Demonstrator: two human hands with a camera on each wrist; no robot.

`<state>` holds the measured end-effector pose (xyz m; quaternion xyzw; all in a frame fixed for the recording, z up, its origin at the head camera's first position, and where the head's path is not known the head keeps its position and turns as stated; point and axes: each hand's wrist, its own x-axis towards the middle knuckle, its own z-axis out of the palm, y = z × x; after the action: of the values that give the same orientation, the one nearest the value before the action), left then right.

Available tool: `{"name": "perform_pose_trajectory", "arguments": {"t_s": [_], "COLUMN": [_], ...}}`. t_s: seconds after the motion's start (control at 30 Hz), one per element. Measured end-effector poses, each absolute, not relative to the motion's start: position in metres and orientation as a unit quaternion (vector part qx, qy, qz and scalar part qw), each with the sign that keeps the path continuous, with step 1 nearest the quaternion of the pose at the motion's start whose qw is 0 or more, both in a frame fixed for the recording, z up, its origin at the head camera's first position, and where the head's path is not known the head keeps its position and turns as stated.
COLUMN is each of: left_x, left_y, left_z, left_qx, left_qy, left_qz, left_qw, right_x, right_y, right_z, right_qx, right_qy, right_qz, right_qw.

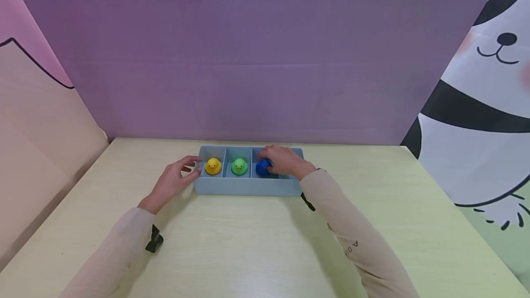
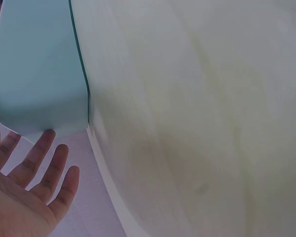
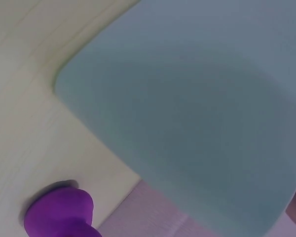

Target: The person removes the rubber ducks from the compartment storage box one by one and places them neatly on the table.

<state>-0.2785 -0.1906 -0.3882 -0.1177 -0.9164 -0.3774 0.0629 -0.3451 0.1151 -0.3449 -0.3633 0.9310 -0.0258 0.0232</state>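
Observation:
A light blue divided box (image 1: 248, 186) stands near the table's far edge. Its leftmost compartment contains a yellow toy duck (image 1: 213, 166), and a green toy duck (image 1: 239, 167) sits in the one beside it. My right hand (image 1: 282, 160) reaches over the box and grips a dark blue toy duck (image 1: 262, 168) in the third compartment from the left, partly covering it. My left hand (image 1: 175, 179) is at the box's left end, fingers spread and fingertips right at the end wall. In the left wrist view, the fingers (image 2: 42, 153) look relaxed beside that wall.
A purple rounded toy (image 3: 59, 210) lies on the table beyond the box's right end in the right wrist view; the right forearm mostly hides it in the head view. A purple backdrop (image 1: 256, 59) rises behind the pale wooden table (image 1: 240, 247).

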Motion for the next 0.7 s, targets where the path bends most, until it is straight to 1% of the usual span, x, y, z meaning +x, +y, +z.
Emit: {"name": "perform_pose_trajectory", "arguments": {"t_s": [0.4, 0.7], "left_x": [-0.280, -0.281], "left_y": [-0.191, -0.191], "left_z": [-0.390, -0.391], "left_qx": [-0.119, -0.118], "left_qy": [-0.916, -0.916], "left_qz": [-0.377, -0.377], "left_qw": [0.067, 0.067], "right_x": [-0.346, -0.343], "right_y": [0.117, 0.120], "right_z": [-0.340, -0.331], "right_qx": [-0.374, -0.366], "right_qy": [0.927, 0.929], "right_qz": [-0.027, -0.057], "right_qw": [0.004, 0.010]}}
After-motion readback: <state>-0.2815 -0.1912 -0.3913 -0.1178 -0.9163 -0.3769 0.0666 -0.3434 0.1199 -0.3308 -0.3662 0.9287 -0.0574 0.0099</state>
